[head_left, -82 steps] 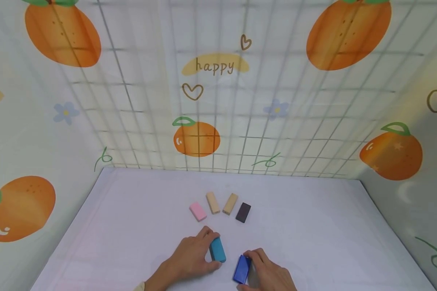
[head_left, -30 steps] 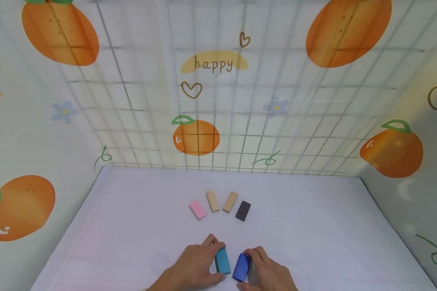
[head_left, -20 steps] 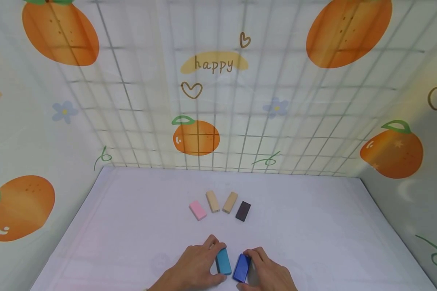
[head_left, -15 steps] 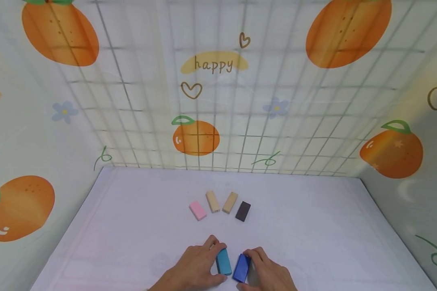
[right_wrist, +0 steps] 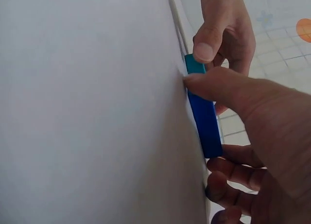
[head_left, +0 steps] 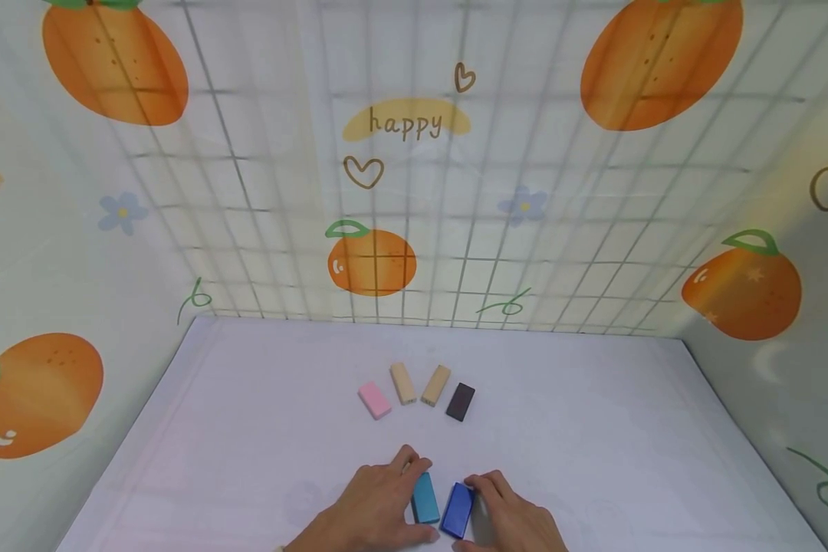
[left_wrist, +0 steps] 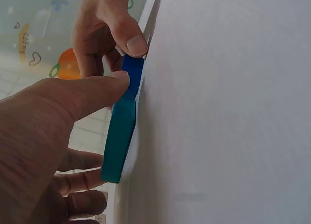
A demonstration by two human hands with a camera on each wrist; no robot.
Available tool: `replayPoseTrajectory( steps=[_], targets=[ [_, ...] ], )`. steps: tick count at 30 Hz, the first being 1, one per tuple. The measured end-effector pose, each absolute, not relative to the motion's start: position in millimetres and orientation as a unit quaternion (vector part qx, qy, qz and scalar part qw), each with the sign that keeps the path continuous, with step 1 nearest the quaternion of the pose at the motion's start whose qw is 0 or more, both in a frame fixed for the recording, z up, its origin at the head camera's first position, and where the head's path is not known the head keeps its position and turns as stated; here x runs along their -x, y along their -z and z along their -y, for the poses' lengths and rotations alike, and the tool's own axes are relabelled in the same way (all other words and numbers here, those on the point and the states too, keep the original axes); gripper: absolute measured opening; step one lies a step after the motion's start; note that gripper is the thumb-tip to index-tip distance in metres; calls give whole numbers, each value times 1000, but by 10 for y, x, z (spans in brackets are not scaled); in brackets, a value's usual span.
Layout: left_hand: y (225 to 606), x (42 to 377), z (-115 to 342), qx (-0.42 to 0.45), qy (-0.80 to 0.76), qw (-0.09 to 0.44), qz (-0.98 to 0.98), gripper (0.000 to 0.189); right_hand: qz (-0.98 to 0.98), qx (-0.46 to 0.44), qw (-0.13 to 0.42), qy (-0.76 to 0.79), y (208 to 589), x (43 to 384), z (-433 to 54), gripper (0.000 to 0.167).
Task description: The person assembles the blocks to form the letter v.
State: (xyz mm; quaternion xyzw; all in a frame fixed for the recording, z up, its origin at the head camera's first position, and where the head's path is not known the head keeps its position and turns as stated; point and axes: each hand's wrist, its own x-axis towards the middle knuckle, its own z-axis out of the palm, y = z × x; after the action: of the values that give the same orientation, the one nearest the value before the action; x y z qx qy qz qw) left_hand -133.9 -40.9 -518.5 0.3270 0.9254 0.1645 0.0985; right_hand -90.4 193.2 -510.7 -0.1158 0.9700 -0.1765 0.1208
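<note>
A teal block (head_left: pixel 425 498) and a blue block (head_left: pixel 458 510) lie close together near the front of the white table, nearly meeting at their near ends. My left hand (head_left: pixel 379 502) is around the teal block, index finger by its far end and thumb just off its near end. In the left wrist view the thumb (left_wrist: pixel 114 85) stands apart from the teal block's end and overlaps the blue one. My right hand (head_left: pixel 517 517) stands at the blue block's right side, thumb and index finger loosely spread about its two ends.
Farther back lie a pink block (head_left: pixel 375 400), two wooden blocks, one on the left (head_left: pixel 403 383) and one on the right (head_left: pixel 435 385), and a dark block (head_left: pixel 461 402), in an arc. A printed curtain (head_left: pixel 414 192) encloses the table (head_left: pixel 593 429) at the back and sides.
The teal block has moved right and nearer, up beside the blue block, with my left hand. Since half a second ago the left thumb and index finger have spread slightly; the right hand has shifted slightly right.
</note>
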Motion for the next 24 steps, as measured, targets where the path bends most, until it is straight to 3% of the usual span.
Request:
replayPoseTrajectory(
  steps=[24],
  targets=[
    [5226,1313,375,-372,-141,25,-917,64,-966,141,109,189,5110,918,-1906,76]
  ],
)
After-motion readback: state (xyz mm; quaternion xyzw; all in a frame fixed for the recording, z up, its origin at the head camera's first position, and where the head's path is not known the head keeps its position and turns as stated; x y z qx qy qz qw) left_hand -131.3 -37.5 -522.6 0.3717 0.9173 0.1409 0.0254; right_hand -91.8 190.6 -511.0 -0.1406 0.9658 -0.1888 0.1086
